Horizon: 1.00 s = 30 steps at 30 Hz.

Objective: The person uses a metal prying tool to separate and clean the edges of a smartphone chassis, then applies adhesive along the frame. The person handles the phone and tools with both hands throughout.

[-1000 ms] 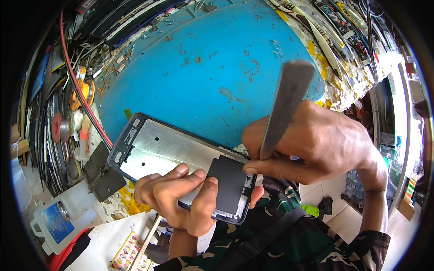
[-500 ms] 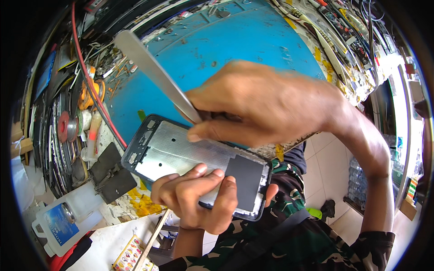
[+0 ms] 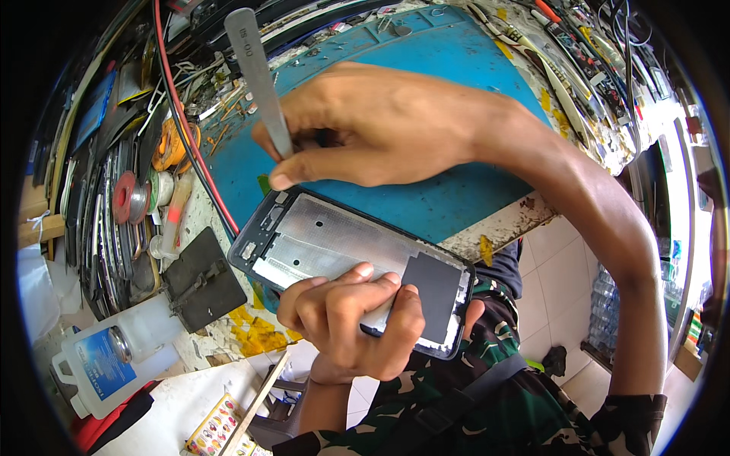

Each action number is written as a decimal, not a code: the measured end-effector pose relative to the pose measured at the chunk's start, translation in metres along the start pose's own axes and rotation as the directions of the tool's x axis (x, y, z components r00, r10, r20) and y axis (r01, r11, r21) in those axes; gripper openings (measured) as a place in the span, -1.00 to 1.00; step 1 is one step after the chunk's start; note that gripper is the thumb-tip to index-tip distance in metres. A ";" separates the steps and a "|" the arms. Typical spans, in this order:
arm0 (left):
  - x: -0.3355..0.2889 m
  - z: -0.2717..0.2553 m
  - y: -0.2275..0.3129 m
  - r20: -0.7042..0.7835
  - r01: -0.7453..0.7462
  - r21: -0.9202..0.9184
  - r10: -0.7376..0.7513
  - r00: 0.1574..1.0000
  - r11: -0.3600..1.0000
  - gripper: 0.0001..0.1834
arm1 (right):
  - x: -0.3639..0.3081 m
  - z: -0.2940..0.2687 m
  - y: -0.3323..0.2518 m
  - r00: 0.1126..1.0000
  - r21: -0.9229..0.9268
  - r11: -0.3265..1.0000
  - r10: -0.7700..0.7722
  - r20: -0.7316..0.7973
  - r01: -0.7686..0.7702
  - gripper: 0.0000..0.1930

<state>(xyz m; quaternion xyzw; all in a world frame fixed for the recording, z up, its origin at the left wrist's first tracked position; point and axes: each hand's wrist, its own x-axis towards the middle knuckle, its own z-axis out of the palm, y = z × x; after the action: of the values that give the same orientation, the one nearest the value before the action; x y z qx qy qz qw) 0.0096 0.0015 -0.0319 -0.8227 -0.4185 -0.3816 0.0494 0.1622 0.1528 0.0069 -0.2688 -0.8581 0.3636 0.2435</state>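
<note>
My left hand (image 3: 353, 319) is closed round the lower edge of a phone frame (image 3: 342, 235), holding it tilted above the near edge of the bench. The frame has a black rim, a silvery metal inner plate and a dark grey rectangular patch at its right end. Over its upper left end, my right hand (image 3: 372, 125) pinches a pair of flat steel tweezers (image 3: 258, 72). Their broad joined end points up and away; the tips are hidden behind my fingers. Whether they touch the frame I cannot tell.
A worn blue work mat (image 3: 456, 68) covers the bench. Spools of solder (image 3: 131, 196), red and black cables (image 3: 190, 137) and a plastic bottle with a blue label (image 3: 99, 368) crowd the left. Assorted tools (image 3: 570, 76) lie along the far right.
My right hand has moved left to the frame's upper left end, and the tweezers now stand more upright. The frame and my left hand appear slightly further right in the picture.
</note>
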 end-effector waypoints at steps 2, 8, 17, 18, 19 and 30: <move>0.000 0.000 0.001 0.003 0.009 0.001 -0.009 1.000 1.000 -0.89 | -0.001 0.000 0.000 0.997 -0.026 0.997 0.074 0.039 -0.073 -0.65; 0.002 0.001 0.006 -0.019 0.093 -0.046 -0.094 0.995 0.995 -0.89 | 0.011 0.000 0.005 0.996 -0.046 0.996 -0.083 -0.021 0.082 -0.62; 0.000 0.000 0.001 0.001 0.036 -0.019 -0.036 0.999 0.999 -0.88 | 0.012 0.002 0.005 0.995 -0.038 0.996 -0.085 -0.045 0.083 -0.59; 0.000 0.000 0.001 -0.008 0.036 -0.017 -0.036 0.999 0.999 -0.88 | 0.012 0.002 0.005 0.999 -0.101 0.994 -0.037 -0.027 0.035 -0.59; 0.000 0.000 0.001 -0.007 0.025 -0.010 -0.025 1.000 1.000 -0.89 | 0.013 0.003 0.005 0.994 -0.033 0.995 -0.098 -0.045 0.097 -0.59; 0.005 0.005 0.008 -0.074 0.079 -0.036 -0.081 0.994 0.996 -0.57 | 0.003 0.008 0.003 0.991 -0.054 0.996 -0.075 -0.112 0.069 -0.63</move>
<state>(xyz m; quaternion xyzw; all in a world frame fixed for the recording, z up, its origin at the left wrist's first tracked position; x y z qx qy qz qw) 0.0197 0.0014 -0.0301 -0.7910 -0.4427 -0.4207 0.0361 0.1558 0.1528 0.0007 -0.2638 -0.8608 0.3171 0.2982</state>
